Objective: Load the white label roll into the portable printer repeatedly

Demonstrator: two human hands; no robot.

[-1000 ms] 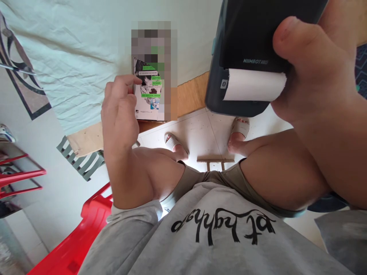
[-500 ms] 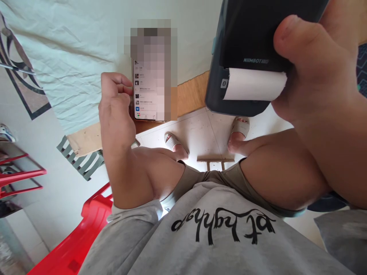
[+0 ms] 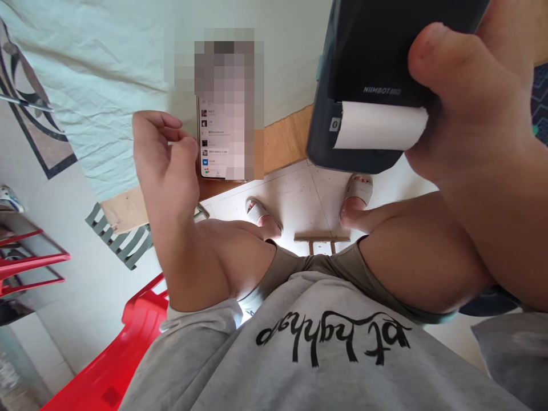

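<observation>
Printer: one dark printer, lettered NIIMBOT; it is hanging in the air at the upper right, partly running out of view.
Paper: one white strip, curling out of the printer's slot.
Phone: one phone, lying near the edge of the counter; its screen is glowing with a list of rows, the upper part being blurred by large pixels.
Hands: two, both bare.
Right hand: wrapping firmly around the printer, the thumb pressing flat across its dark face.
Left hand: holding nothing, the fingers bending loosely inward; it is hovering just left of the phone, and whether the thumb is touching the phone's edge I cannot tell.
Cloth: one pale green cloth, spreading over the counter and wrinkling at the left, while bare wood is showing along the near edge.
Slippers: two pale slippers, one on each foot, resting well apart on the tiled floor.
Red furniture: one red chair standing at the lower left, one red rack showing beyond it.
</observation>
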